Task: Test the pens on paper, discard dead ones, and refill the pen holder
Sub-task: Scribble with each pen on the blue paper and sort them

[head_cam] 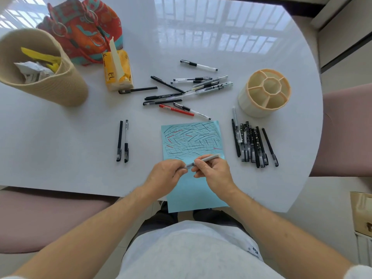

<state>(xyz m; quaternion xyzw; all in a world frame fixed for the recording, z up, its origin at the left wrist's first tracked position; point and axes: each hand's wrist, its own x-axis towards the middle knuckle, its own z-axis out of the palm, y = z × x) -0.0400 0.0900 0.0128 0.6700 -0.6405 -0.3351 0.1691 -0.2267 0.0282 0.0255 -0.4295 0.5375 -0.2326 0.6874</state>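
A translucent grey pen [208, 158] hovers over the blue paper [193, 190], whose upper half is covered with black and red test strokes. My right hand [213, 172] grips the pen's barrel. My left hand [167, 174] pinches its left end; whether that end is a cap I cannot tell. An untested heap of pens [187, 91] lies beyond the paper. Several pens [253, 143] lie in a row to the right of the sheet. Two black pens [122, 140] lie side by side on the left. The cream divided pen holder [265, 91] stands empty at the right.
A tan ribbed bin [40, 67] with crumpled paper and yellow scraps stands at the far left. A yellow tissue pack [117, 70] and a colourful cloth bag [84, 29] sit behind it. Pink chairs flank the white table [70, 148].
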